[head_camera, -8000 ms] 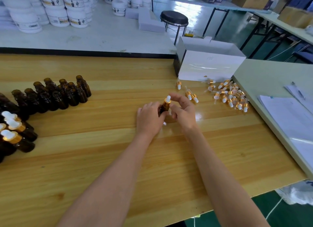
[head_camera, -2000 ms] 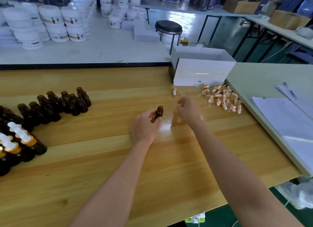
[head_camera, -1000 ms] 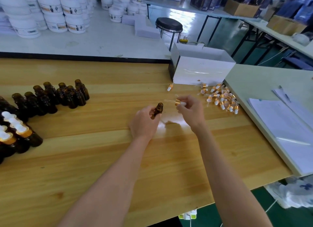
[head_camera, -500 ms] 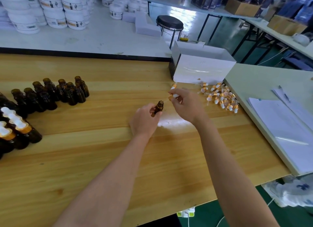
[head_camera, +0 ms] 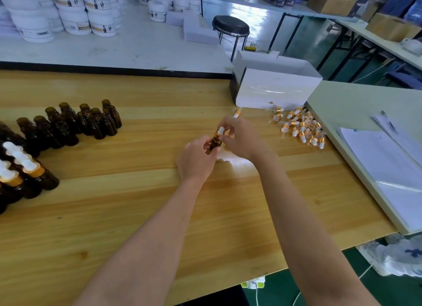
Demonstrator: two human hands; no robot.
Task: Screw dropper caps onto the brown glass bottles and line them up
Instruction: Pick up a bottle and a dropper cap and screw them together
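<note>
Bottle (head_camera: 215, 143) is sitting in our left hand (head_camera: 196, 161), whose fingers are curling round its brown body; whether its base is touching the table (head_camera: 137, 214) we cannot tell. Our right hand (head_camera: 239, 139), touching the left, is pinching a cap (head_camera: 220, 132) at its gold collar, and the cap is sitting on the bottle's neck; how far it is threaded we cannot tell. Just beyond the right hand a lone cap (head_camera: 237, 114) is lying. Right of that hand, loose caps (head_camera: 301, 127) are lying heaped before a white box (head_camera: 276, 88). Well left of our left hand, uncapped bottles (head_camera: 75, 123) are standing clustered, and capped bottles (head_camera: 25, 168) are standing farther left and nearer us.
</note>
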